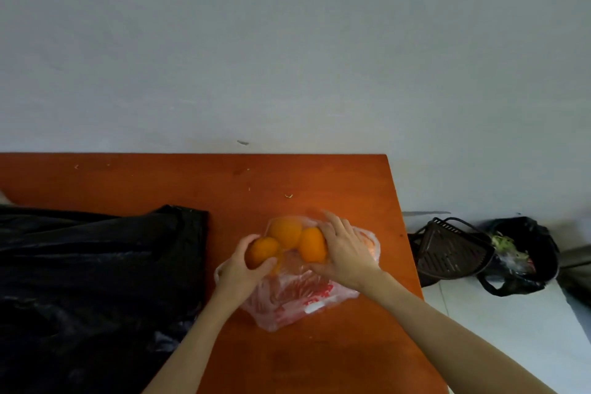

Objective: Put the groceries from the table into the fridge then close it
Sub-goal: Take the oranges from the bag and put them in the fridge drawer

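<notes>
A plain home room, likely a kitchen corner: an orange wooden table (198, 182) stands against a bare grey wall (287, 41). Just right of the table, on the pale floor, sit a dark plastic basket (447, 253) and a black rubbish bag (524, 253) holding vegetable scraps.

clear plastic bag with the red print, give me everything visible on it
The plastic bag is thin, translucent film with red print, crumpled and lying flat on the orange-brown table, right of a black plastic sheet. Three oranges sit at its far end: the left hand grips the left orange, the right hand holds the right orange, and the middle orange looks partly under the film. Both wrists lie over the bag.
</notes>
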Motion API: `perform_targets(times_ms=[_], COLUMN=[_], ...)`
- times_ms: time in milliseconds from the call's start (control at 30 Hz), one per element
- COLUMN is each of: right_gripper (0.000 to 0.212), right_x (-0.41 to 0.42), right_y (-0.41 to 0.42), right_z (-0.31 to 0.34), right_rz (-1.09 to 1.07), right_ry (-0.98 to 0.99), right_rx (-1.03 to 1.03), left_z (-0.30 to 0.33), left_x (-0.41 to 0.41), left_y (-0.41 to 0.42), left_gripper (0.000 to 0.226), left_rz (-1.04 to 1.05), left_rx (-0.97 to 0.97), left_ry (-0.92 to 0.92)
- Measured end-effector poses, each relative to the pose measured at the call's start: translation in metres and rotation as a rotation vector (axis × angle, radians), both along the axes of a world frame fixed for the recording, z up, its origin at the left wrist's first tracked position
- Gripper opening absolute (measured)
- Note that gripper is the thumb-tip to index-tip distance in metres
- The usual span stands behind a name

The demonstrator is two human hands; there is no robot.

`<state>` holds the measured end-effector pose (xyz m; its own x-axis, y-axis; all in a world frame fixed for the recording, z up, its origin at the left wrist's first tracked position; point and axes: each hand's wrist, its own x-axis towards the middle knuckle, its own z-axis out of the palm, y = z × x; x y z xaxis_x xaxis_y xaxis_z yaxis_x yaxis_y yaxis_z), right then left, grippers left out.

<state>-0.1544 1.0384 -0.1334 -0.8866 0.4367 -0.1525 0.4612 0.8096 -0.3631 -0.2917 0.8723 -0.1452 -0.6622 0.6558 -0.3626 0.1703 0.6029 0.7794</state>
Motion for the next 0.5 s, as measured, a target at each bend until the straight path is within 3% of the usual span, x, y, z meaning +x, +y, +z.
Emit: perform_targets(times_ms=[133,233,333,500], right_gripper=[0.077,0.074,0.079,0.068], right_x=[0.019,0.048,0.088,0.170], right_y=[-0.024,-0.052,-0.088,-0.164], right_z=[0.033,0.057,0.075,0.087], right_rz=[-0.318,-0.503,-0.665,-0.980], right_ry=[0.181,0.354,0.449,0.626], right_rx=[-0.195,-0.267,-0.258,-0.199], left_z=[0.028,0.049,0.065,0.090], left_x=[-0.002,0.015,0.034,0.085], left_y=[-0.007,-0.010,-0.011,-0.025], left_gripper=[0.053,0.046,0.046,0.053], left_rz=[0.035,-0.069,-0.236,-0.411], left_rx=[0.158,0.252,0.269,0.303], left_ry=[-0.076,-0.066,-0.043,-0.068])
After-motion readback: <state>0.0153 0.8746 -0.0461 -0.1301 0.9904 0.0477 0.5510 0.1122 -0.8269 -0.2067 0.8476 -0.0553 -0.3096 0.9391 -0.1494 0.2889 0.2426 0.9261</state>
